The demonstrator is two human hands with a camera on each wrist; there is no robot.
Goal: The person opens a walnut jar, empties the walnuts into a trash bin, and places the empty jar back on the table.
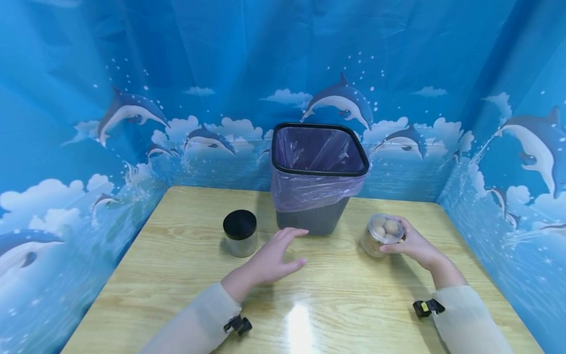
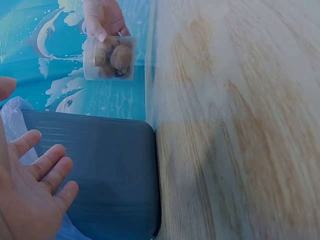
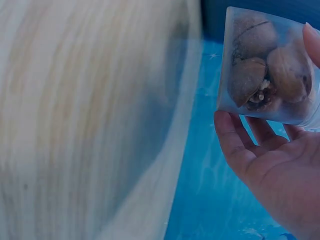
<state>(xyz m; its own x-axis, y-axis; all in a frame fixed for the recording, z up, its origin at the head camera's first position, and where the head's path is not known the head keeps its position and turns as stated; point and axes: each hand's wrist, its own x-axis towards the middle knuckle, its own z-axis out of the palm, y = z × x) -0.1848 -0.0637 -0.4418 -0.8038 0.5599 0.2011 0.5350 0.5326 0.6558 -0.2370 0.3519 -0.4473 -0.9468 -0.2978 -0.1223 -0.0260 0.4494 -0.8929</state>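
Observation:
My right hand [image 1: 413,243] grips a clear plastic jar [image 1: 373,246] from its right side, thumb and fingers around the wall. Brown walnuts [image 3: 290,75] fill the jar, and one looks cracked in the right wrist view. In both wrist views a small gap shows between the jar's base and the table. My left hand [image 1: 274,258] hovers in front of the trash bin [image 1: 305,216], fingers spread and holding nothing. The grey bin has a black rim and a purple plastic liner [image 1: 314,189] folded over its edge.
A clear jar with a black lid [image 1: 240,236] stands left of the bin, just beyond my left hand. The wooden table [image 1: 177,275] backs onto a blue dolphin-print curtain [image 1: 221,64] that encloses it at the back and both sides.

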